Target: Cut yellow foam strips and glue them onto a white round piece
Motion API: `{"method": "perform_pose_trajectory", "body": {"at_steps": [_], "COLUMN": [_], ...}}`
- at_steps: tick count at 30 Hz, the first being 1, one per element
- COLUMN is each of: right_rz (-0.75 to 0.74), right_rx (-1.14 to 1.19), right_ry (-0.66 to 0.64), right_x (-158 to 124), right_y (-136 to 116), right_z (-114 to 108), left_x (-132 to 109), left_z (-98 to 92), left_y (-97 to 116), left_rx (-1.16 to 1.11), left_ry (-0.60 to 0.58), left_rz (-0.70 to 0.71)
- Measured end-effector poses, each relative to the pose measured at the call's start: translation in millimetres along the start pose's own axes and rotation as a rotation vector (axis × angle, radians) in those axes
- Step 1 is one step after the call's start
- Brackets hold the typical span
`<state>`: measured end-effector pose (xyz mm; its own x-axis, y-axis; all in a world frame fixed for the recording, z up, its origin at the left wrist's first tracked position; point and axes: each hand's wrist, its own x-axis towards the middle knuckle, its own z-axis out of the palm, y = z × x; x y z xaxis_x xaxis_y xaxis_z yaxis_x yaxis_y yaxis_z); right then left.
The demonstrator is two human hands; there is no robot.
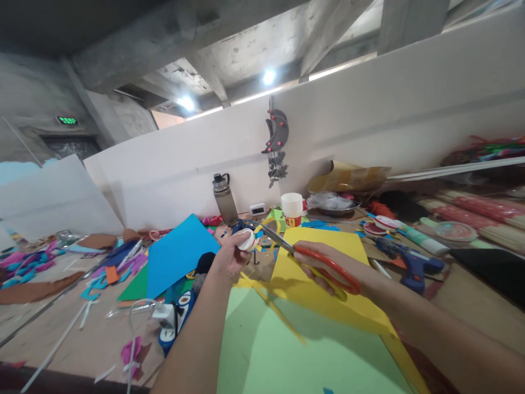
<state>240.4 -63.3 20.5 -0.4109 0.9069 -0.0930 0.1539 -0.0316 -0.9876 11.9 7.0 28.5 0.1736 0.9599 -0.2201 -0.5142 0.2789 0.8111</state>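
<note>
Left hand (230,258): fingers closed around a small white round piece (246,241), held above the table (53,323). Right hand (324,267): gripping orange-red-handled scissors (314,255), blades pointing up-left, tips near the piece. Yellow sheet (344,242) under the scissors, light green sheet (258,350) nearer the wearer.

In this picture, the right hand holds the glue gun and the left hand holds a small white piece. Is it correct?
Not quite: in the head view, the right hand holds scissors, not the glue gun. The left hand does hold the small white piece.
</note>
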Motion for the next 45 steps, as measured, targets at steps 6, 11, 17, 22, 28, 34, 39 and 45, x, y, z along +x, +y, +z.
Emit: {"method": "perform_pose_trajectory", "body": {"at_steps": [6,11,17,22,28,34,39,45], "right_rz": [-0.019,-0.015,0.011,0.011,0.013,0.017,0.027,0.035], "right_rx": [0.061,0.066,0.060,0.055,0.053,0.058,0.054,0.047], "right_ry": [-0.011,-0.016,-0.004,0.003,-0.002,0.001,-0.001,0.005], "right_x": [0.1,1.0,-0.8,-2.2,-1.8,-2.9,-4.0,-4.1], "right_y": [1.3,2.2,-3.0,-5.1,-4.0,-5.7,-6.8,-8.4], "right_z": [1.5,3.0,5.1,6.1,6.5,7.5,7.7,8.1], "left_x": [1.2,1.9,2.5,1.8,1.8,3.1,3.6,5.0], "left_z": [-3.3,-4.3,-4.7,-4.1,-4.2,-4.5,-5.4,-7.4], "left_y": [-1.6,-2.4,-2.9,-2.9,-2.6,-2.7,-1.9,-0.8], "left_rx": [0.023,0.042,0.062,0.078,0.101,0.106,0.081,0.095], "left_ry": [-0.037,-0.041,-0.057,-0.063,-0.064,-0.064,-0.076,-0.085], "left_rz": [0.016,0.015,0.020,0.022,0.029,0.017,-0.002,-0.008]}}
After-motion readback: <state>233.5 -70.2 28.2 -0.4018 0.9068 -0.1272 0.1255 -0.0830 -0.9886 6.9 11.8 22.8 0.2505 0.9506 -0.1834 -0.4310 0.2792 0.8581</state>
